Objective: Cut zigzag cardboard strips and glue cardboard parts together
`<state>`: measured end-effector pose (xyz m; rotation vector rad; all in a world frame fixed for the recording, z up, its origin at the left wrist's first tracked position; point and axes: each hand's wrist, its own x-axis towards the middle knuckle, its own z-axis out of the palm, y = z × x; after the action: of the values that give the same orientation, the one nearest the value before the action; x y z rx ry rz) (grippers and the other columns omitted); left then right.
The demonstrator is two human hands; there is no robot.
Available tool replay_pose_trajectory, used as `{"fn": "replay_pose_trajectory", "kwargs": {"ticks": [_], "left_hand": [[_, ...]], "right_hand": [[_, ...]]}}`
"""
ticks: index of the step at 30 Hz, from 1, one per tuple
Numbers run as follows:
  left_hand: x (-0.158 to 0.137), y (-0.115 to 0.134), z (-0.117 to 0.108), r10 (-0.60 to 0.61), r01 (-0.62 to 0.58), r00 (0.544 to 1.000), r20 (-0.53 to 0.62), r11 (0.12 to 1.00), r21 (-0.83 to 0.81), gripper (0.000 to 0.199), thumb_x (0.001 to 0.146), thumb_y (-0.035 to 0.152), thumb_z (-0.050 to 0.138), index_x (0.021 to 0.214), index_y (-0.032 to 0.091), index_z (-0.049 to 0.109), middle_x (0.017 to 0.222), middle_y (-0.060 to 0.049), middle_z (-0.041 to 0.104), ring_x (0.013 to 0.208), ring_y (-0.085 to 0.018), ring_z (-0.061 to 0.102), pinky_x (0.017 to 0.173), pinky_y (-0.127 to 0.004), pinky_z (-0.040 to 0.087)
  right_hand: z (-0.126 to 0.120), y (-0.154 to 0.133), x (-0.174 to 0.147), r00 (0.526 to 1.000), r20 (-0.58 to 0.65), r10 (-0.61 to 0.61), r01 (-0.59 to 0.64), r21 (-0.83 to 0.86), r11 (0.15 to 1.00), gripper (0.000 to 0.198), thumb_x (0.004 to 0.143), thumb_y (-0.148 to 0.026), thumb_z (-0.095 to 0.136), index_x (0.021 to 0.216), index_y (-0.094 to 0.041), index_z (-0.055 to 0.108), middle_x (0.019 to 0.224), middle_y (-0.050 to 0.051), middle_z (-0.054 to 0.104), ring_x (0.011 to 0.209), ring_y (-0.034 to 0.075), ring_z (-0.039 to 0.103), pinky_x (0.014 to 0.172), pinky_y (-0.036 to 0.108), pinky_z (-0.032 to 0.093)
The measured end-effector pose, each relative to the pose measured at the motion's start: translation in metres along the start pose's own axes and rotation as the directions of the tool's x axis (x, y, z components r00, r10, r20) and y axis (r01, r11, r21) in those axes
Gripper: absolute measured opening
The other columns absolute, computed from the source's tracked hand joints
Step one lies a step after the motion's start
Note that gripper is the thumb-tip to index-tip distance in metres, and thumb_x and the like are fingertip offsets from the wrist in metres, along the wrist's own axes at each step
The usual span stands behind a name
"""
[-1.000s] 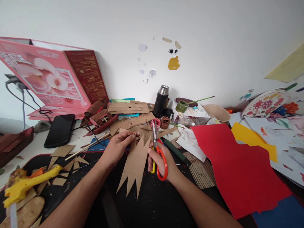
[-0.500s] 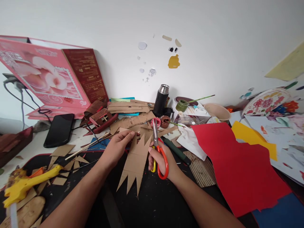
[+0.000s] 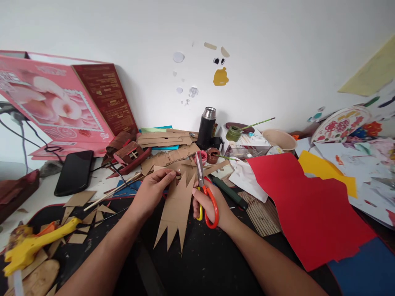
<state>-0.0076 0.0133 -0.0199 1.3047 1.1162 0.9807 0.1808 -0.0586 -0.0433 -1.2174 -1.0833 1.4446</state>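
A brown cardboard piece (image 3: 175,209) with zigzag points at both ends hangs between my hands above the black mat. My left hand (image 3: 156,187) pinches it at the upper left corner, thumb on top. My right hand (image 3: 212,203) is closed on scissors (image 3: 207,205) with one red-orange and one yellow handle loop. Their blades point up and away, nearly together, just right of the cardboard's upper points. The right fingertips lie close by the cardboard's right edge; whether they touch it I cannot tell.
A yellow glue gun (image 3: 40,242) lies at the left among cardboard scraps (image 3: 77,238). Behind stand a black thermos (image 3: 206,129), paint jars (image 3: 233,133) and small red-brown house models (image 3: 131,154). A green utility knife (image 3: 230,191) and red paper (image 3: 314,205) lie to the right.
The view has shifted slightly. The cardboard's lower points have swung a little to the right. Both hands keep their holds.
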Motion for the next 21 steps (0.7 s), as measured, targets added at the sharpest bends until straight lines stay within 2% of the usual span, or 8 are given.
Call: {"fn": "replay_pose_trajectory", "kwargs": {"ticks": [8,15,21], "left_hand": [[0.0,-0.0026,0.0039,-0.05,0.043,0.997,-0.052,0.99,-0.137,0.066,0.056,0.077,0.092,0.087,0.019,0.084,0.084,-0.007,0.08,0.088,-0.026,0.068,0.082,-0.033,0.053],[-0.0011,0.0,0.0055,-0.031,0.022,0.996,-0.083,0.995,-0.101,0.07,0.054,0.081,0.091,0.086,0.019,0.086,0.085,-0.008,0.081,0.089,-0.027,0.07,0.082,-0.034,0.054],[-0.0015,-0.0008,0.0076,-0.031,0.026,0.998,-0.055,0.996,-0.081,0.069,0.056,0.08,0.09,0.087,0.018,0.085,0.082,-0.008,0.08,0.083,-0.026,0.07,0.076,-0.033,0.052]], "right_hand": [[-0.0018,0.0013,0.0024,1.0,-0.014,-0.016,0.016,-0.014,1.0,0.051,0.086,-0.063,0.075,0.106,-0.024,0.05,0.053,-0.01,0.06,0.038,0.016,0.059,0.041,0.023,0.049],[-0.0027,0.0036,0.0039,0.999,0.011,-0.045,0.045,-0.023,0.999,0.05,0.088,-0.067,0.072,0.103,-0.024,0.05,0.052,-0.009,0.06,0.038,0.015,0.058,0.04,0.022,0.048],[-0.0017,0.0038,0.0034,0.996,0.038,-0.081,0.082,-0.023,0.996,0.046,0.09,-0.063,0.072,0.098,-0.025,0.049,0.051,-0.009,0.06,0.038,0.014,0.057,0.04,0.021,0.048]]}}
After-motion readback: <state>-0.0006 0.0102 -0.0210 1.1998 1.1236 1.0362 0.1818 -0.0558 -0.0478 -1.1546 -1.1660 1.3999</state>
